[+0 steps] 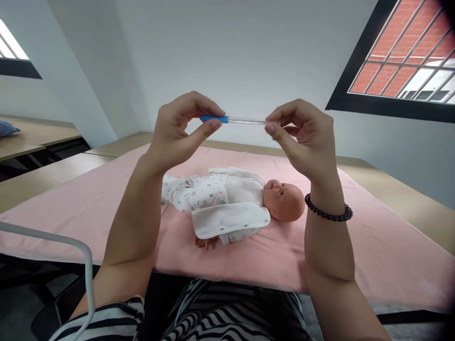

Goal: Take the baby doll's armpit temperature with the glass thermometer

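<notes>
A thin clear glass thermometer with a blue end is held level in the air, between my two hands. My left hand pinches the blue end between thumb and fingers. The clear end sits between the thumb and fingertips of my right hand, which has a dark beaded bracelet at the wrist. Below them a baby doll lies on its back on a pink cloth, head to the right. It wears a white top, lying open, and patterned trousers.
Wooden tabletops show around the pink cloth. A white curved metal bar stands at the lower left, beside my left arm. Behind the table rises a pale wall with barred windows. Something blue lies at the far left.
</notes>
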The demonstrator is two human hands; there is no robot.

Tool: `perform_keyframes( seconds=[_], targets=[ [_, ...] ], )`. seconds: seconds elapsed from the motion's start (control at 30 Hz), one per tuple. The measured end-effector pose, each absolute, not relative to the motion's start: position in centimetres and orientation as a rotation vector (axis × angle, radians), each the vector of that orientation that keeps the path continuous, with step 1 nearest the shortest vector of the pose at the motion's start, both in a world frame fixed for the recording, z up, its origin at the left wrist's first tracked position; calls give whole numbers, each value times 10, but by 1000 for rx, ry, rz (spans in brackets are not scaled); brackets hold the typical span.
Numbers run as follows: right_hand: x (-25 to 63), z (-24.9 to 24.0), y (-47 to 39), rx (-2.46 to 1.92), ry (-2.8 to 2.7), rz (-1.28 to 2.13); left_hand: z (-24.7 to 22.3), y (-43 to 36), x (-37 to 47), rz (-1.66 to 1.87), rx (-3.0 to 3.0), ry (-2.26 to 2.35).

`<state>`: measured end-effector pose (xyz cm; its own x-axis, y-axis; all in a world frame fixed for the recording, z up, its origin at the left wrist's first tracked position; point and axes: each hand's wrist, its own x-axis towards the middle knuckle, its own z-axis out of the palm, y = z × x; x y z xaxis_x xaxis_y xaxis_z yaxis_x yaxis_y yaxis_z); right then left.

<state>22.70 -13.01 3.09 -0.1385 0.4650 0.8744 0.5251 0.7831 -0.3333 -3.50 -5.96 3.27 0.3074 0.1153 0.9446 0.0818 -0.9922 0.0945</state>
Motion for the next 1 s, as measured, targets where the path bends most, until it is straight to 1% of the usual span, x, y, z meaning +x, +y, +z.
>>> perform_keyframes(
  seconds=[0.1, 0.23, 0.33, 0.5, 0.8, 0.9, 1.0],
  targets=[
    [230, 31, -130, -786, -1798, -78, 34, -54, -37, 1782, 2553, 225],
    [230, 31, -131, -790, -1790, -102, 33, -55, -37, 1838, 2534, 148],
    [228, 32, -133, -780, -1792, -69, 32, -61, -35, 1854, 2503, 150],
    [225, 33, -136, -802, -1811, -36, 31, -69, -33, 1774, 2480, 236],
    [228, 33, -130, -752, -1795, 37, 33, -65, -35, 1785, 2547, 265],
    [230, 34, -127, -713, -1766, 87, 32, -64, -35, 1766, 2527, 280],
    [240, 38, -123, -610, -1671, 225, 32, -64, -35, 1777, 2449, 287]
  ],
)
